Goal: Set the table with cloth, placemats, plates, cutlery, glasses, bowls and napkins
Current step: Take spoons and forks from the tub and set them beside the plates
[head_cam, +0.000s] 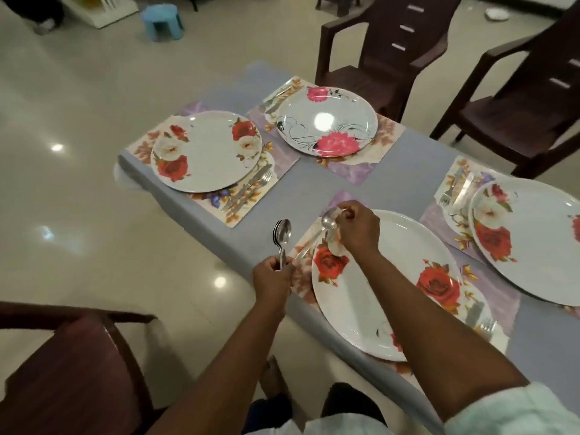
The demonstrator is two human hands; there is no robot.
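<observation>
while four plates sit, left hand grips stacked spoons

I take this for a home dining room: my view shows a clothed desk laid with flowered plates, brown plastic armchairs around it, a glossy tiled floor and a small blue stool.
</observation>
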